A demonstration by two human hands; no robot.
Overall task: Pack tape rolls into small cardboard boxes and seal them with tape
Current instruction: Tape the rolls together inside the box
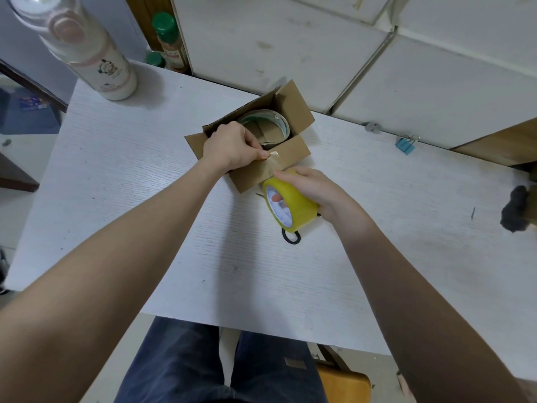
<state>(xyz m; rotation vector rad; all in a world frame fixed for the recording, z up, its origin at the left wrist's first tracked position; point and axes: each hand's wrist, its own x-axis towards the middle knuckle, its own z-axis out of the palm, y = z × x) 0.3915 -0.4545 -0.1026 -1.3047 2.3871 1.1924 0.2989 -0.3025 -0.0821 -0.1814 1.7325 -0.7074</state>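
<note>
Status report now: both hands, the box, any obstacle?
Left hand pinches tape end on box flap. Right hand grips yellow tape roll. Box open, a roll inside. Nothing in the way.

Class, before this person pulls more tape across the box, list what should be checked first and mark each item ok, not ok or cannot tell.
1. Tape roll inside the cardboard box: ok, a pale roll lies in it.
2. Flaps closed: not ok, the far and side flaps stand open; only the near flap is folded in.
3. Tape end anchored: ok, the left hand pinches the tape end on the near flap.
4. Yellow tape roll held: ok, the right hand grips it.
5. Scissors within reach: ok, a black handle shows beneath the roll.
6. Tape stuck flat: cannot tell.
</note>
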